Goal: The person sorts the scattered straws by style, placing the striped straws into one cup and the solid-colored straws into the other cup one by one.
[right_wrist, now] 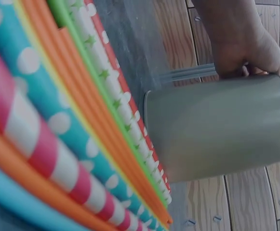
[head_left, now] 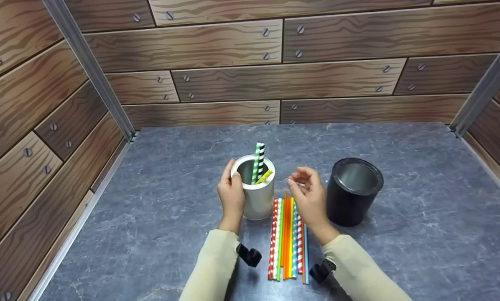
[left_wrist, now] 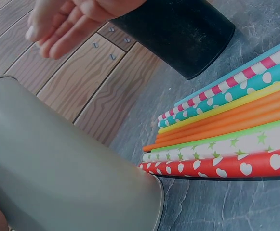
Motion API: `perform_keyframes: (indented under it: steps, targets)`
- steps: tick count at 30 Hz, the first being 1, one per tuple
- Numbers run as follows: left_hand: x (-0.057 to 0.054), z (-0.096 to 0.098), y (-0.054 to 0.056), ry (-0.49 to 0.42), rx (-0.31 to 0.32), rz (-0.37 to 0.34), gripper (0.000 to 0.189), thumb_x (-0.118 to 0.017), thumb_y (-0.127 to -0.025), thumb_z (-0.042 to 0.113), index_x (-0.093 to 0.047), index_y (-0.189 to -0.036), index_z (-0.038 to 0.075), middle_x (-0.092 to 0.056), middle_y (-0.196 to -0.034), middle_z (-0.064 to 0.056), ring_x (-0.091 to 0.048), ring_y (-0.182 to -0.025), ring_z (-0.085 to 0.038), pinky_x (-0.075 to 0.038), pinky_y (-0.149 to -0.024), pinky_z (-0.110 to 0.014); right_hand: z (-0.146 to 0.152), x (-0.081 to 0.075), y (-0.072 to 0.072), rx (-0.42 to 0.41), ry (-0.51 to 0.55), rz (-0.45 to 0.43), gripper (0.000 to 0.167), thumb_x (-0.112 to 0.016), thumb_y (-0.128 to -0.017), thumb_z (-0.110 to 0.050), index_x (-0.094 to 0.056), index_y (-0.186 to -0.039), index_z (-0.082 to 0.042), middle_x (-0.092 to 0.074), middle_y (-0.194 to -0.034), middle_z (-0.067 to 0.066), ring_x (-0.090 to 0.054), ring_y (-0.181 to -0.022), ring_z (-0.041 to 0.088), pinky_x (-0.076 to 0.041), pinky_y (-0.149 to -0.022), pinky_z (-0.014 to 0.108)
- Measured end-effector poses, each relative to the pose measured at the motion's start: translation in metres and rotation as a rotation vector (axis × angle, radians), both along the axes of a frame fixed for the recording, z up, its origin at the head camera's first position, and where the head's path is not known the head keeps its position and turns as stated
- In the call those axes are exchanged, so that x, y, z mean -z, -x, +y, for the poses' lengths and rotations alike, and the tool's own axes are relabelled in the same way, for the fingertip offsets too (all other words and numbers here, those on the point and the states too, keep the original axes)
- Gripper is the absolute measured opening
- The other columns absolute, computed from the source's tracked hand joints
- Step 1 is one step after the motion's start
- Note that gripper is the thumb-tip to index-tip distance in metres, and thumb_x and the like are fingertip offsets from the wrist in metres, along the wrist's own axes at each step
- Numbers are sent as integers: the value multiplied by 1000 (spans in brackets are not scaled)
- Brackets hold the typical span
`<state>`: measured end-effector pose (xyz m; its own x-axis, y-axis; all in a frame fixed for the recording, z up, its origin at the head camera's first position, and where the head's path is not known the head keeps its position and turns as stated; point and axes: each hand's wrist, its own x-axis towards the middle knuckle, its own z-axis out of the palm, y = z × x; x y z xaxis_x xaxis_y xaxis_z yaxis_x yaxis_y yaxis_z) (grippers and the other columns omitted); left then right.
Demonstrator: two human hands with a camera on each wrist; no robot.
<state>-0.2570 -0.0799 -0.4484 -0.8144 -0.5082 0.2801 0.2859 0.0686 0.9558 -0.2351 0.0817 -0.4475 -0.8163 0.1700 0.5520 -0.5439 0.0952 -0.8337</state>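
- Nearest, taking 12 o'clock as straight away from the person: two pale sleeves (head_left: 210, 267), the left coming in from 7 o'clock and the right from 5, each with a small black device (head_left: 248, 255) at the wrist.
- Between the forearms, a row of straws (head_left: 286, 242) lies side by side on the grey marbled tabletop (head_left: 149, 234), pointing toward 12.
- The row's printing, from its 9 o'clock edge to its 3: white hearts on red, green stars on white, plain green, several plain orange, plain yellow, white dots on teal, pink-and-white stripes, then one more orange and a blue. One orange end juts past its neighbours toward 12.
- The right hand (head_left: 310, 198) hovers over the row's 1 o'clock end, between two cups, fingers loosely bent and free; the hands are apart.
- The left hand (head_left: 232, 196) clasps the white cup (head_left: 259, 202) at its 9 o'clock side, thumb by the rim.
- That cup stands upright at the row's 11 o'clock. Inside are a green-and-white striped straw (head_left: 255, 165), a black-and-white striped straw (head_left: 261, 161) and a yellow patterned straw (head_left: 265, 176) leaning toward 2.
- At the row's 2 o'clock stands a black cup (head_left: 348, 207), near the right hand.
- Farthest, at 12, a wall (head_left: 233, 50) printed with planks and slotted screws.
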Motion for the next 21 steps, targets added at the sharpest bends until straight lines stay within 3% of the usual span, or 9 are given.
perform_keyframes:
  steps: [6,12,21]
  targets:
    - [1,0,0,5,2,6,41,-43,-86,1,-57,-125,0,-57,-126,-16,-53,-118,-26,-44,-98,-38,9,9,-1,63,-75,-93,31,-65,-80,3,-53,-108,9,-61,-92,21,-62,-84,19,-53,-73,18]
    - [2,0,0,10,-4,-5,41,-44,-86,1,-56,-125,-1,-57,-126,-16,-53,-118,-27,-44,-98,-38,18,18,-4,139,-250,-274,33,-70,-77,-3,-57,-106,3,-64,-91,18,-62,-80,23,-53,-71,23]
    - [0,0,0,-7,10,-25,41,-43,-87,3,-56,-126,2,-55,-129,-14,-51,-120,-25,-43,-99,-37,33,31,-12,90,-509,-502,40,-73,-73,-13,-59,-107,2,-64,-84,11,-57,-72,18,-47,-64,26]
